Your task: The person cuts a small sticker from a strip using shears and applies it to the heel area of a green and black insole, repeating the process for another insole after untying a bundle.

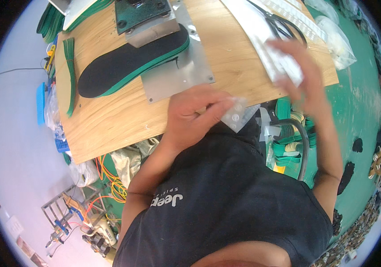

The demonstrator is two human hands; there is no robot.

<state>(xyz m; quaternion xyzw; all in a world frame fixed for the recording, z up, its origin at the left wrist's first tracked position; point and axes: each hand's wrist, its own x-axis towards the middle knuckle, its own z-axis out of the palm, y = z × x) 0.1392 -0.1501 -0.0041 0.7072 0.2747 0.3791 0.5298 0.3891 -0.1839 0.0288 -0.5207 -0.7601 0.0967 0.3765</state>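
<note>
Clear sheet of round dots pinched in the left hand

The small clear sheet with round dots (236, 118) sits to the right of the bare metal plate (172, 84) and closer to the wearer, over the near edge of the wooden tabletop (110, 127). The left hand (197, 111) pinches it by its left part between thumb and forefinger; the rest sticks out rightward past the fingertips.

The right hand (304, 78) is blurred by motion, farther right of the plate. Its fingers are spread and bent, apart from the clear sheet; whether they touch the white paper (250, 26) beneath, I cannot tell.

A black-topped insole with a green edge (119, 66) lies partly on the plate and extends past its left side, its right end beside a metal block (152, 33). Well left of the plate is a slim bundle of green strips (69, 75). Right of the plate, beyond the right hand, are black-handled scissors (274, 20).
</note>
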